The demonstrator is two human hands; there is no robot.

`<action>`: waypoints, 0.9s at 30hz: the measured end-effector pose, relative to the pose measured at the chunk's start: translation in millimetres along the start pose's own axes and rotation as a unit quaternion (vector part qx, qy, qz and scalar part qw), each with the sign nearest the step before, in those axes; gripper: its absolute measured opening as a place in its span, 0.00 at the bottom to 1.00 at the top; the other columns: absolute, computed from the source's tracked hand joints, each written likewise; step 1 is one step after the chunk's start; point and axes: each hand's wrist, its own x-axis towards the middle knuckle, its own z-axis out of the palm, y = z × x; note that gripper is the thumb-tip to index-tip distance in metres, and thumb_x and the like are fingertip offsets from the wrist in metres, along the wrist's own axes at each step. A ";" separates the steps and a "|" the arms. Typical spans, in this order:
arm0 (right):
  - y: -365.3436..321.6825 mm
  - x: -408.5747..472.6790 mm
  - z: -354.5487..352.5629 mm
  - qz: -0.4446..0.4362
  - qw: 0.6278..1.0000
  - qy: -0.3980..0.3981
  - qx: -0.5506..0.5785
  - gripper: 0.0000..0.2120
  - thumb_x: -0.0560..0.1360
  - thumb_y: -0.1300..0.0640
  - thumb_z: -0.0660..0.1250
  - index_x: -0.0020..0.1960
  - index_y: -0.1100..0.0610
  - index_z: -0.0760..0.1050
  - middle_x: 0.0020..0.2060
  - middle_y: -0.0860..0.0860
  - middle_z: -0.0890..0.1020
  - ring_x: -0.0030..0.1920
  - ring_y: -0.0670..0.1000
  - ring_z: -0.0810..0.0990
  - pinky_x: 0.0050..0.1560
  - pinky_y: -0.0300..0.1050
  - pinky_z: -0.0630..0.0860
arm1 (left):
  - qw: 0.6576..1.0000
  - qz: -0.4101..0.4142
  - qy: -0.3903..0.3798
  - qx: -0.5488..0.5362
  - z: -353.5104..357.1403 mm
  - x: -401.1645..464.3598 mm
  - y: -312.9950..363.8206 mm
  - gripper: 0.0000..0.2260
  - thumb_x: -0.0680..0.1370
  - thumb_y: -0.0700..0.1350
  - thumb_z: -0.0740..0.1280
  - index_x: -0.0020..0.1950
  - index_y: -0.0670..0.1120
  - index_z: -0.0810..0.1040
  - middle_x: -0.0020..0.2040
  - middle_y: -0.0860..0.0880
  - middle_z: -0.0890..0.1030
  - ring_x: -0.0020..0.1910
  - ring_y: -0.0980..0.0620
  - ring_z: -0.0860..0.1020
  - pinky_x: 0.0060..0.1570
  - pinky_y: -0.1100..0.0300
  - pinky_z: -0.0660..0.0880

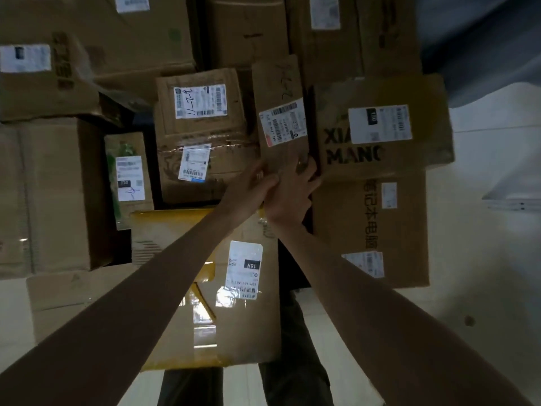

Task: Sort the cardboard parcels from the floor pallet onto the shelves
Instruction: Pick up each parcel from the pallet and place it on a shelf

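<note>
Both hands meet at the near end of a narrow parcel [281, 112] standing on edge in the stack. The left hand [251, 189] has its fingers curled round the parcel's left lower corner; the right hand [292, 191] clamps the right side, fingertips hooked into the dark gap against the printed box [380, 127]. So each grip is pinching the same parcel, though the dim light makes the exact finger placement hard to read.

The parcel sits wedged between the printed box and a taped box [202, 133] bearing two labels, with a yellow-taped box [205, 288] just below the wrists.

This looks like the pick-up step. Next it probably needs a straight pull out of the slot without dragging the neighbours, then a carry to the shelves, which are not in view.
</note>
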 end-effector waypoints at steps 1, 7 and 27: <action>4.4 4.2 9.9 -0.002 1.000 -0.001 0.003 0.35 0.78 0.50 0.69 0.77 0.45 0.53 0.77 0.56 0.54 0.72 0.65 0.58 0.51 0.59 0.77 | 1.000 -0.004 0.003 0.004 1.7 7.4 -8.9 0.22 0.82 0.49 0.64 0.77 0.53 0.68 0.71 0.52 0.75 0.67 0.52 0.75 0.68 0.46 0.73; 19.5 29.9 52.8 0.008 1.000 0.003 0.016 0.32 0.78 0.51 0.65 0.78 0.43 0.55 0.77 0.57 0.54 0.70 0.64 0.59 0.50 0.60 0.75 | 0.999 -0.019 0.004 0.030 5.8 46.2 -46.7 0.23 0.83 0.52 0.62 0.78 0.54 0.66 0.72 0.53 0.73 0.60 0.62 0.75 0.53 0.73 0.73; 38.5 114.0 108.2 0.041 0.969 -0.242 0.001 0.37 0.83 0.50 0.63 0.83 0.53 0.45 0.82 0.58 0.47 0.81 0.60 0.50 0.80 0.54 0.55 | 0.985 0.093 0.098 0.111 -12.1 76.3 -105.0 0.15 0.85 0.49 0.61 0.67 0.46 0.78 0.59 0.48 0.83 0.58 0.54 0.78 0.56 0.65 0.72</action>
